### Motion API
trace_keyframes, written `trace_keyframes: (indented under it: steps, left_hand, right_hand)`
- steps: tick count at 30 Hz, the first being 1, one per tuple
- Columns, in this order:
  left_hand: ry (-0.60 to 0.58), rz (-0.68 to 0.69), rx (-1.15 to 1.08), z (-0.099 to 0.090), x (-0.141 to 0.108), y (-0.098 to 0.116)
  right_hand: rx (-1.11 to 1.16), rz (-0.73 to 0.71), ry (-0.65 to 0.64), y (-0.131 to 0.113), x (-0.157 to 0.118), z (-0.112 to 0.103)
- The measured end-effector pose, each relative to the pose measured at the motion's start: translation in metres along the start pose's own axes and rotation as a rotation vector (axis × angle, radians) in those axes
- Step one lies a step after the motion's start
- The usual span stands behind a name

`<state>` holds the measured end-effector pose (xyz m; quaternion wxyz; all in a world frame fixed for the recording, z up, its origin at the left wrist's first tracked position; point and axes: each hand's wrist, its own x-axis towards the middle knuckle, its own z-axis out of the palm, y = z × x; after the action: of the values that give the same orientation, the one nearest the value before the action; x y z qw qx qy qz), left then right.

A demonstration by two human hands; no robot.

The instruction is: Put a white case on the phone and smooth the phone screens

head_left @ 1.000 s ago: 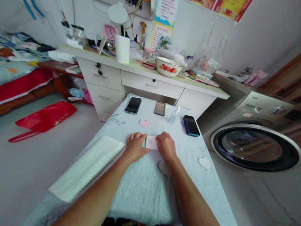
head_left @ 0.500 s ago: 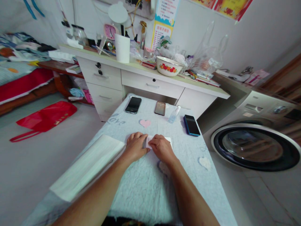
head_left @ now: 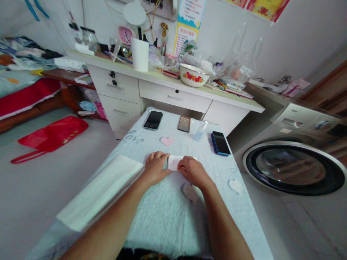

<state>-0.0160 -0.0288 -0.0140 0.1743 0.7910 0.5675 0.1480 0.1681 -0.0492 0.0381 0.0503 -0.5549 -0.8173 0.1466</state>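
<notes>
A white phone-like object [head_left: 174, 162] lies flat on the cloth-covered table [head_left: 162, 213]. My left hand [head_left: 156, 167] grips its left end between thumb and forefinger. My right hand [head_left: 192, 170] is closed on top of its right part, fingers bunched; whatever it pinches is hidden. Beyond them lie a black phone [head_left: 153, 120], a brown phone case [head_left: 184, 124], a clear spray bottle [head_left: 200, 131] and a blue-edged phone [head_left: 220, 143]. Folded white paper [head_left: 101, 191] rests beside my left forearm.
A white desk [head_left: 173, 94] stands behind the table, holding a flowered bowl [head_left: 194, 76], a paper roll [head_left: 140, 55] and plastic bags. To the right is a washing machine [head_left: 287, 126]. A red bag [head_left: 54, 135] lies on the floor at left.
My right hand has slid to the right along the white object, uncovering more of its surface. My left hand keeps its place at the left end.
</notes>
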Motion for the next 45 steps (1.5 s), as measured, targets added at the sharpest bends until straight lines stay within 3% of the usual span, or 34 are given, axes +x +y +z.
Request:
trace_keyframes:
  steps: [12,18,37,45]
  left_hand:
    - [-0.047,-0.022,-0.029,-0.004,0.001,0.001]
    - [-0.048,-0.019,-0.028,-0.007,0.0,0.002]
    - [-0.05,-0.004,-0.009,-0.006,0.001,0.0]
    - [-0.043,0.006,-0.01,-0.004,0.001,-0.001]
  right_hand:
    - [-0.067,-0.052,0.036,-0.022,0.006,0.015]
    - [-0.14,-0.032,0.028,-0.025,0.003,0.011]
    - [-0.185,0.151,0.038,0.019,-0.029,-0.006]
    - [-0.227,0.203,0.056,0.024,-0.03,-0.006]
